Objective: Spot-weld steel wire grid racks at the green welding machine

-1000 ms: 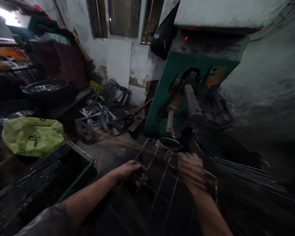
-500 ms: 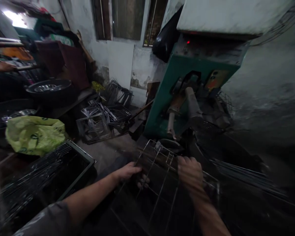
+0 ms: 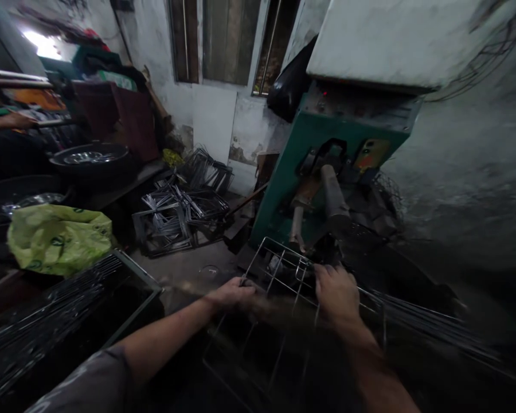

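A wire rack point(image 3: 279, 269) of thin metal rods lies in front of me, its far edge under the arms of a green welding machine point(image 3: 322, 172). My left hand point(image 3: 234, 295) grips the rack's left side with fingers curled round a rod. On the rack's right part rests my right hand point(image 3: 337, 292), knuckles up and fingers bent over the wires. A thin rod, blurred, runs across between the two hands.
A bundle of straight rods point(image 3: 430, 324) lies at the right. A dark tray of rods point(image 3: 64, 310) and a green plastic bag point(image 3: 58, 238) are at the left. Bent wire frames point(image 3: 178, 209) are piled on the floor. Another person's arm point(image 3: 8, 121) shows far left.
Both hands have pushed the rack a little further toward the machine. My left hand moved forward along its left side, and a blurred rod now crosses between the hands.
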A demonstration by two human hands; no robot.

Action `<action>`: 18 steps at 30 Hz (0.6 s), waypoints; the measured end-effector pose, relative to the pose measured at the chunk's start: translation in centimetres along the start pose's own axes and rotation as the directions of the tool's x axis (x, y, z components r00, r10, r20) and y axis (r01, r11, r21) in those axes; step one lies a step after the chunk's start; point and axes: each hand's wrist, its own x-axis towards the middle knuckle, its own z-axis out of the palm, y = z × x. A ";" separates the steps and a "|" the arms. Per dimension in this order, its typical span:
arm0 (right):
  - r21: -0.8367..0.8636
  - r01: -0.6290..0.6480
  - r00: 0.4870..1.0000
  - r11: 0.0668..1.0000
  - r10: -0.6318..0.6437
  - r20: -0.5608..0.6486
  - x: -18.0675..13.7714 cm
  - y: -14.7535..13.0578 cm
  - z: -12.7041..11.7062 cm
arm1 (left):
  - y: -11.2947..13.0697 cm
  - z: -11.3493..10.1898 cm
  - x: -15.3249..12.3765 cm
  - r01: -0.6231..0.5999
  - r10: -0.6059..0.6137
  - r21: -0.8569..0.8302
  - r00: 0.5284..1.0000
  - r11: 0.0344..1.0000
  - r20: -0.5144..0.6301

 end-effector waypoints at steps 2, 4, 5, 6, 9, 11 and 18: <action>-0.021 -0.003 1.000 1.000 0.003 0.011 0.5 0.3 0.1 | 0.3 0.2 0.4 -0.008 0.008 0.003 1.000 1.000 -0.015; -0.028 0.005 1.000 1.000 -0.005 0.006 1.0 0.5 0.1 | 0.5 0.2 0.8 -0.024 0.024 -0.002 1.000 1.000 -0.010; -0.028 0.008 1.000 1.000 -0.008 0.002 1.2 0.6 0.1 | 0.6 0.2 1.0 -0.036 0.036 -0.002 0.999 0.999 -0.002; -0.029 0.008 1.000 1.000 -0.008 0.001 1.4 0.7 0.1 | 0.6 0.1 1.2 -0.050 0.050 -0.001 0.999 0.999 0.009; -0.036 0.002 1.000 0.999 -0.002 0.016 1.9 1.0 0.1 | 0.7 0.0 1.7 -0.075 0.075 -0.002 0.996 0.997 0.039; -0.036 0.000 1.000 0.999 0.000 0.020 2.1 1.1 0.2 | 0.7 0.0 2.1 -0.082 0.082 -0.017 0.996 0.997 0.045; -0.020 -0.005 0.997 1.000 0.006 0.071 3.2 1.5 0.3 | 0.7 0.1 3.0 -0.074 0.075 -0.039 0.997 0.997 0.033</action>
